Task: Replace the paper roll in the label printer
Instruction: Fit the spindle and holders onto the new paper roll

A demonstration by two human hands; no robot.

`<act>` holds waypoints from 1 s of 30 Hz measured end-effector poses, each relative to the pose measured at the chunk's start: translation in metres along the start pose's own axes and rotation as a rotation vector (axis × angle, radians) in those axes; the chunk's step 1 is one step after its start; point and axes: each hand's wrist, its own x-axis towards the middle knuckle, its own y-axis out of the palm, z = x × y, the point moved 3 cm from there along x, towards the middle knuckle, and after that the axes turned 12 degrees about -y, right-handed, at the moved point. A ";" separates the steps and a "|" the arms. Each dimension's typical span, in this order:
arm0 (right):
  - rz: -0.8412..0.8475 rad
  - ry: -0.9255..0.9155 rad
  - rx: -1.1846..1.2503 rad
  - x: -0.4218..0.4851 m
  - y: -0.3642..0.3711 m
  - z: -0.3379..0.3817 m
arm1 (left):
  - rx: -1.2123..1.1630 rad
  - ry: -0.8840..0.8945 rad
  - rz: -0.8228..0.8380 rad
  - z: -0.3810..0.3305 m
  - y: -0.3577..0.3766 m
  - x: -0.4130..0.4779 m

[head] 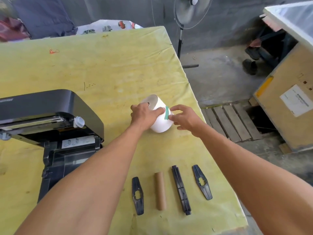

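Paper roll (160, 119): white, lying on its side near the middle of the yellow-covered desk (110, 65), with its hollow core end facing 11 o'clock. A strip of green tape (166, 112) runs across its outer wrap.

Hands:
- My left hand (144, 114) grips the roll from the 9 o'clock side, with the thumb at the core end and the fingers curved over the wrap.
- My right hand (186, 119) is at the roll's 3 o'clock side, fingers spread and loosely extended. One fingertip touches the near end of the green tape.

Label printer (50, 116): black, at 9 o'clock from the roll and well apart from it. Its cover is raised and the bay is exposed.

Parts laid out at 6 o'clock from the roll, side by side and not touching, left to right:
1. Black guide plate (137, 195).
2. Bare cardboard core (160, 190).
3. Black spindle bar (181, 189).
4. Second guide plate (202, 182).

Surroundings: a standing fan (188, 12) is on the floor at 12 o'clock beyond the desk. A wooden crate (288, 107) stands at 3 o'clock, with a pallet (232, 119) between it and the desk.
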 end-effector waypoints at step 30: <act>-0.115 -0.438 -0.390 -0.064 0.037 0.119 | -0.886 -0.280 0.184 0.064 -0.034 -0.068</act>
